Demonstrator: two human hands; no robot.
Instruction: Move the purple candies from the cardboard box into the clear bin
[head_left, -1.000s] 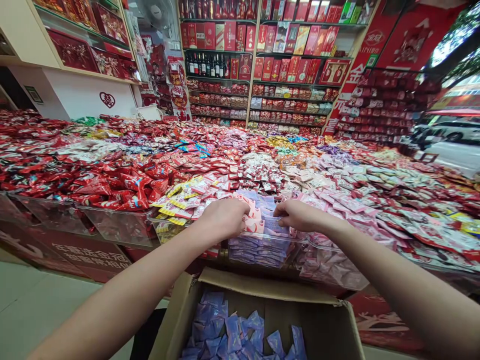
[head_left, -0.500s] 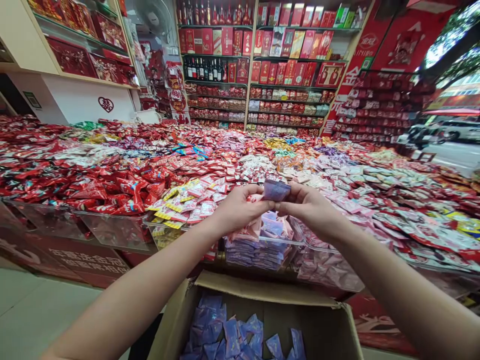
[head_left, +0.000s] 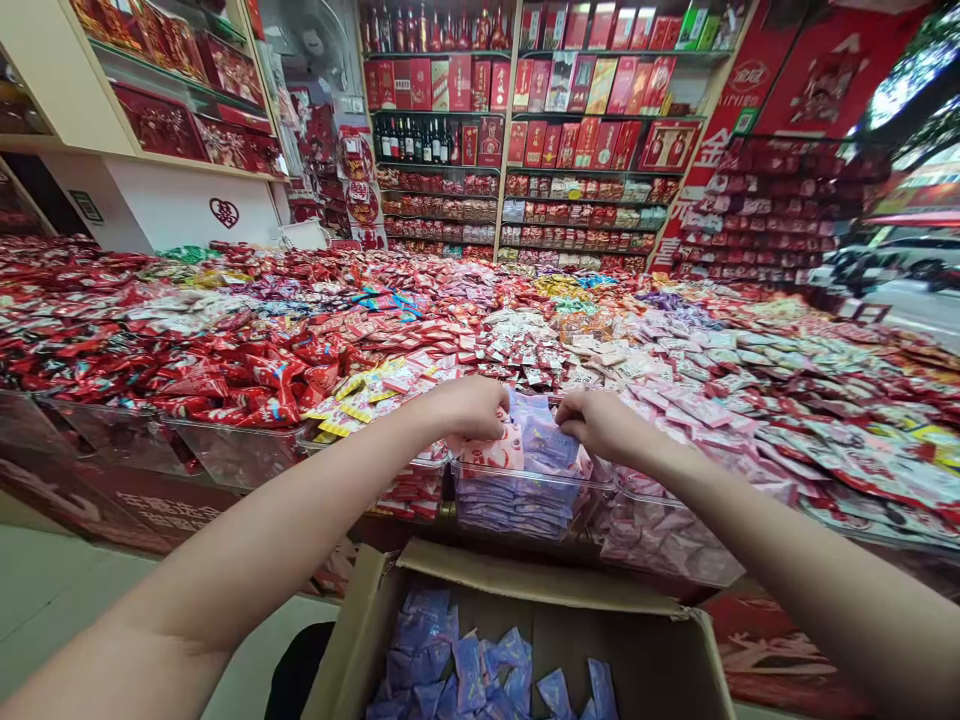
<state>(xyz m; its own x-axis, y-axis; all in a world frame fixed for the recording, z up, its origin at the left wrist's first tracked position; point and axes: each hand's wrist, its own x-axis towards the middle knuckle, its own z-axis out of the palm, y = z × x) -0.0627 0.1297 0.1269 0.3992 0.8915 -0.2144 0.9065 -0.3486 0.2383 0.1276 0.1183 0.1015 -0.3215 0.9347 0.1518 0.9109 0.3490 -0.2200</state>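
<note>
My left hand (head_left: 480,408) is closed over the left side of a clear plastic bin, its fingertips curled down among pink and purple packets. What they grip is hidden. On the right side, my right hand (head_left: 600,422) pinches the edge of a purple candy packet (head_left: 549,440) lying on top. More purple packets (head_left: 517,505) are stacked flat inside the bin, seen through its front wall. A pink packet (head_left: 491,450) lies just under my left hand. Below, an open cardboard box (head_left: 540,580) holds loose purple packets (head_left: 469,672).
Neighbouring bins hold red packets (head_left: 240,385), yellow-and-white packets (head_left: 375,385) and pale pink packets (head_left: 667,540). The bins' clear front rims (head_left: 532,478) run across in front of me. Shelves of bottles and red boxes (head_left: 472,85) stand at the back.
Both hands have come down from above the bin to the packets in it and moved slightly apart. The purple packet held up between them is now lowered among the others.
</note>
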